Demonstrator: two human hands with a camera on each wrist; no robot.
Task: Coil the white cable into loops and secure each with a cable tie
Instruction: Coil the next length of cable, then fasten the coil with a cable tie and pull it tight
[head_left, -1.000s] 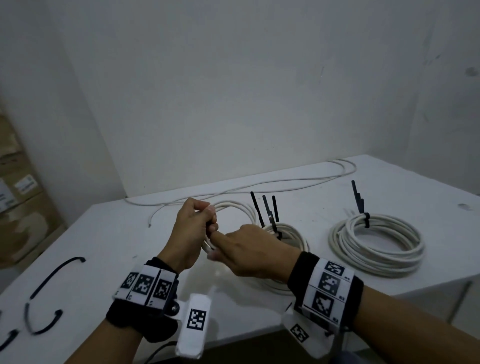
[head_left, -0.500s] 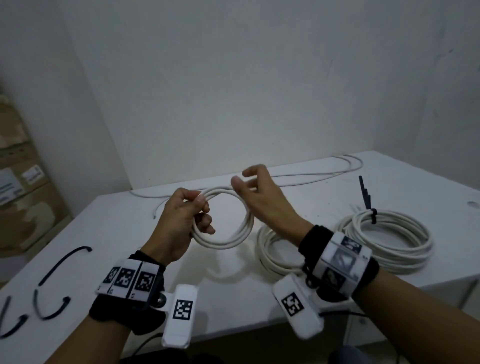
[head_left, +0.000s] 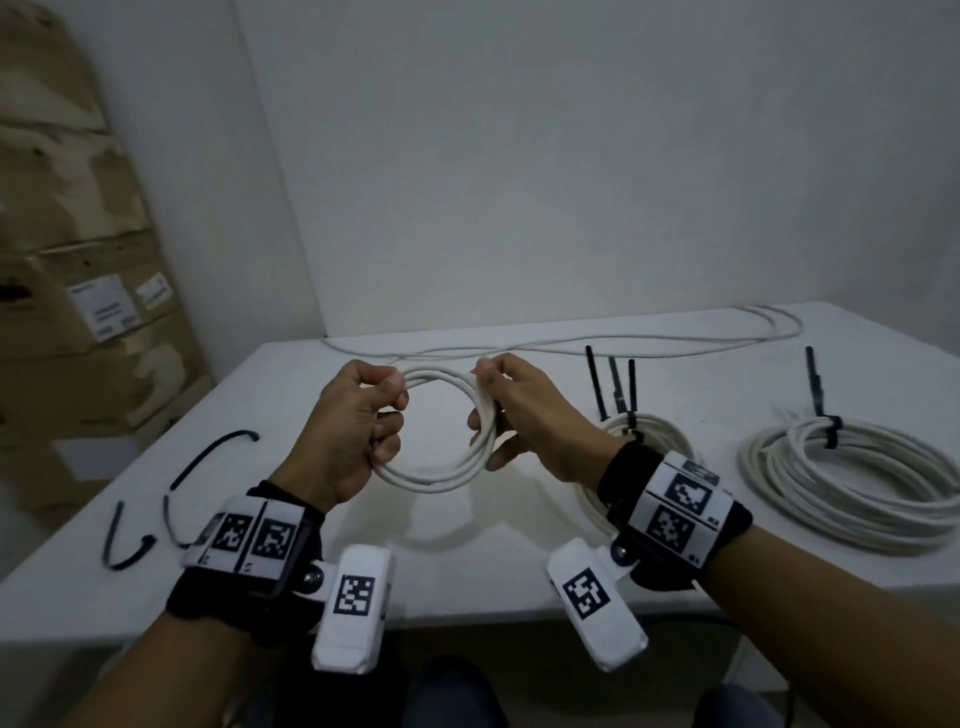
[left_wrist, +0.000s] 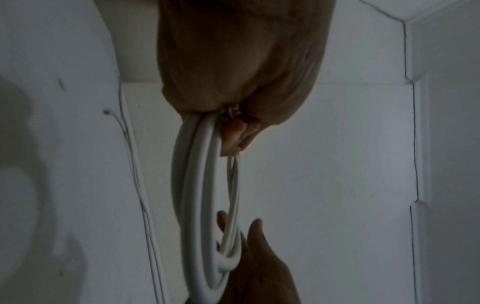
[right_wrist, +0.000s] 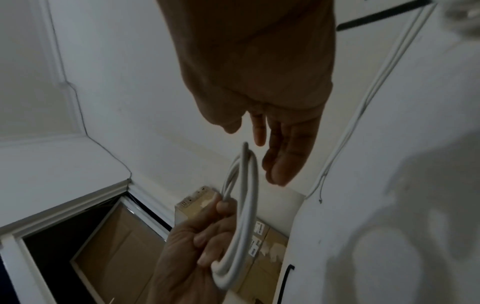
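Above table, left hand clenched on coil, right hand pinching opposite side: keep turns stacked evenly before tying.

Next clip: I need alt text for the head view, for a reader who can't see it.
Both hands hold a small white cable coil above a white table: the left hand grips its left side, the right hand its right. Two tied coils lie to the right, loose black ties to the left.

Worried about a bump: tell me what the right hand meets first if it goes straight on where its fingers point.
Probably the left hand gripping the coil opposite; right hand points leftward across it. Depth unclear.
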